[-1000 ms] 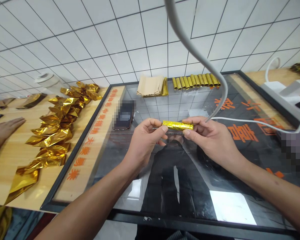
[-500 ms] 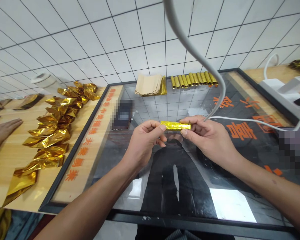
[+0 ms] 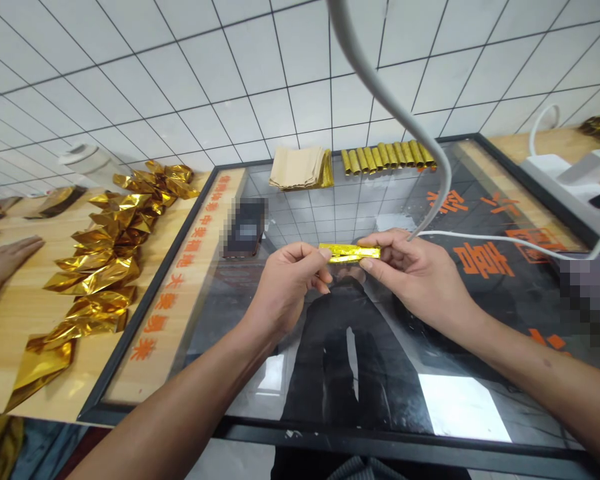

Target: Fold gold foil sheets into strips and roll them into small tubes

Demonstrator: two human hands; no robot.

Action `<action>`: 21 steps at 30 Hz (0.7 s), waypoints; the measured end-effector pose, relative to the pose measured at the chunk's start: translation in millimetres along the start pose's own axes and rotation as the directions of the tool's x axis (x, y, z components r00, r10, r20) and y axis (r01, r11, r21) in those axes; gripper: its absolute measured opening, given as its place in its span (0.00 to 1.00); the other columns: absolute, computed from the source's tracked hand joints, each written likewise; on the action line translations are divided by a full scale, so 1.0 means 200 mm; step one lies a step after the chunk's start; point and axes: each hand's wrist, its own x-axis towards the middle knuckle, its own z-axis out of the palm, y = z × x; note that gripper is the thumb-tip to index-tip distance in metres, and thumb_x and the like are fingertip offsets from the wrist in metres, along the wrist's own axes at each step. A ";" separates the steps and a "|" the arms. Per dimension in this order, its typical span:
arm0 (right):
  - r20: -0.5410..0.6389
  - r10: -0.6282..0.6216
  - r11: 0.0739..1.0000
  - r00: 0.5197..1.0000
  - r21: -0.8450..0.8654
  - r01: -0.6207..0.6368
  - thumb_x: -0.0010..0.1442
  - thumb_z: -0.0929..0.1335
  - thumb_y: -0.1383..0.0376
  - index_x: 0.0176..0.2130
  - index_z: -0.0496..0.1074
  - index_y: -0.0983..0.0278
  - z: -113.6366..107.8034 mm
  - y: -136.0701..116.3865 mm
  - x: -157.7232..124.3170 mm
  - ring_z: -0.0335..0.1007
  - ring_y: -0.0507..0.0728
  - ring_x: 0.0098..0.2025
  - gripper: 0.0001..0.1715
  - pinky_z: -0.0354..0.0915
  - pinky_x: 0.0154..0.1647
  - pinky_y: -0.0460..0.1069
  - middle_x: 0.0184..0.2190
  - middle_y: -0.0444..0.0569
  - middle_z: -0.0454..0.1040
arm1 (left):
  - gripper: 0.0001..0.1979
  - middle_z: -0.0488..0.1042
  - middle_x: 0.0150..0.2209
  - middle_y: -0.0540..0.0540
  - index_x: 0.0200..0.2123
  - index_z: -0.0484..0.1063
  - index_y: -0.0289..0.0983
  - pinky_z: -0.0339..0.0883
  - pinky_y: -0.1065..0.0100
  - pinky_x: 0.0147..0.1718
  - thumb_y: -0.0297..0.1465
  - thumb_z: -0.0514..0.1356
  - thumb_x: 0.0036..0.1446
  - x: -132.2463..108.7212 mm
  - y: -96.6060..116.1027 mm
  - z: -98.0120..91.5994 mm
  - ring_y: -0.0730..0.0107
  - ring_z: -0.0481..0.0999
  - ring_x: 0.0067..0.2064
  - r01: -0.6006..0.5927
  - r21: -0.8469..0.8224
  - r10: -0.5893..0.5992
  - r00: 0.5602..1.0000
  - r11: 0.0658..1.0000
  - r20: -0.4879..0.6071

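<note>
Between my two hands is a narrow folded strip of gold foil paper (image 3: 351,253), held level above the dark glass tabletop (image 3: 220,320). My left hand (image 3: 295,280) pinches its left end between thumb and fingers. At the other end, my right hand (image 3: 405,263) grips it with the thumb below and fingers curled behind. A lengthwise seam shows along the strip. Farther back lie a stack of tan-backed paper sheets (image 3: 297,167) with gold edges and a row of rolled gold paper tubes (image 3: 387,158).
Left of the glass, crumpled gold foil pieces (image 3: 115,240) cover part of the wooden table, beside another person's hand (image 3: 13,260). A phone (image 3: 245,230) lies on the glass. A grey cable (image 3: 385,90) arches overhead; a white power strip (image 3: 555,173) sits right.
The foil strip's lower fold has opened slightly, with a gap showing along its seam. Both hands keep their grip and have hardly moved.
</note>
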 end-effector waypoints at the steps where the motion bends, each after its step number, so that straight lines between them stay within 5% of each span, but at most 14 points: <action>1: 0.006 -0.008 1.000 1.000 -0.006 0.008 0.68 0.75 0.60 0.50 0.82 0.57 0.00 0.00 0.00 0.75 0.57 0.35 0.11 0.70 0.37 0.54 0.39 0.47 0.81 | 0.16 0.75 0.22 0.49 0.23 0.73 0.36 0.66 0.76 0.23 0.35 0.74 0.54 0.00 0.00 0.00 0.77 0.73 0.23 0.004 -0.015 -0.004 1.000 1.000 -0.004; 21: -0.027 -0.010 0.999 1.000 -0.044 0.009 0.67 0.74 0.61 0.50 0.82 0.59 0.01 0.02 0.00 0.78 0.58 0.36 0.11 0.72 0.40 0.55 0.40 0.48 0.82 | 0.13 0.79 0.29 0.48 0.31 0.80 0.31 0.75 0.76 0.30 0.30 0.79 0.48 0.01 -0.01 0.01 0.76 0.79 0.29 0.081 -0.187 -0.080 0.997 0.979 0.016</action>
